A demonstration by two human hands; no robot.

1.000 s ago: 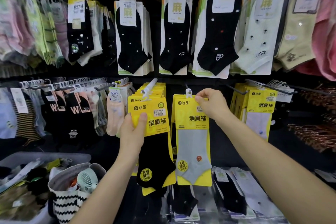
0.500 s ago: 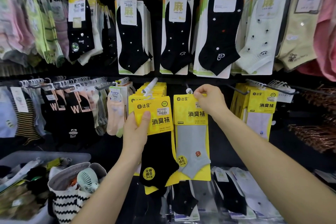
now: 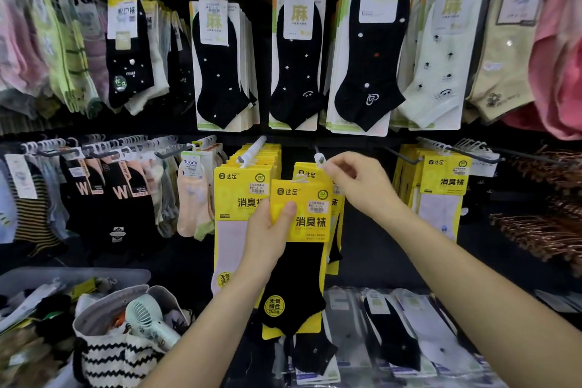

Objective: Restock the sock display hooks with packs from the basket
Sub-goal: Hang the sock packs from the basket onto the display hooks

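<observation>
While the left hand grips a yellow black-sock pack, the right hand pinches the white hanger of the hung pack

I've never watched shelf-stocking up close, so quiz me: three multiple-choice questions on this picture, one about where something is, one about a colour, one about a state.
1. Where is the small white fan?
A. In the striped bag, lower left.
B. On a top-row hook.
C. Among the pink socks, top right.

2. What colour is the sock in the pack that the left hand holds?
A. Pink.
B. Black.
C. Grey.

3. Is that pack on its hook yet?
A. Yes, hung.
B. No, it lies in the basket.
C. No, it is held below the hook tip.

Answers:
1 A, the fan sticks out of the striped bag.
2 B, a black sock shows under the yellow header.
3 C, the pack's hanger sits lower than the hook tip, which the right hand pinches.
</observation>
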